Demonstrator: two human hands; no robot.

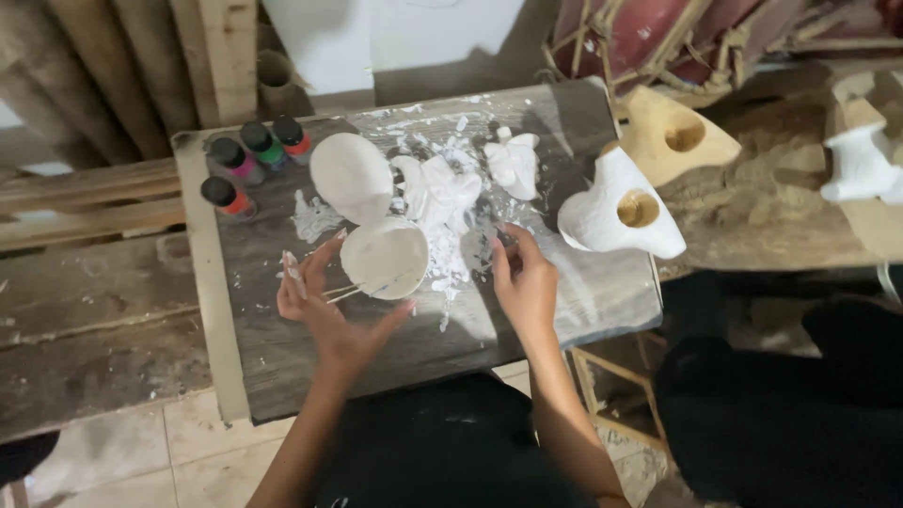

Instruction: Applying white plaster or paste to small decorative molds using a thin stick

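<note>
My left hand [324, 306] cups the near side of a small white paint-smeared bowl [384, 257] on a grey wooden board [282, 348]; thin sticks or brushes [343, 292] lie between its fingers and the bowl. My right hand [525, 277] hovers just right of the bowl with fingers loosely curled, holding nothing I can make out. Beyond the bowl lie a white oval plaster piece [351, 176] and two white plaster figures [437, 193] [513, 162] amid white paint smears.
Several small paint bottles [254, 155] with coloured labels stand at the board's far left. A white plaster mould [616, 212] and a tan mould [673, 136] sit at the right. Wooden planks lie left, a sandy bench right, and another white figure [861, 165] far right.
</note>
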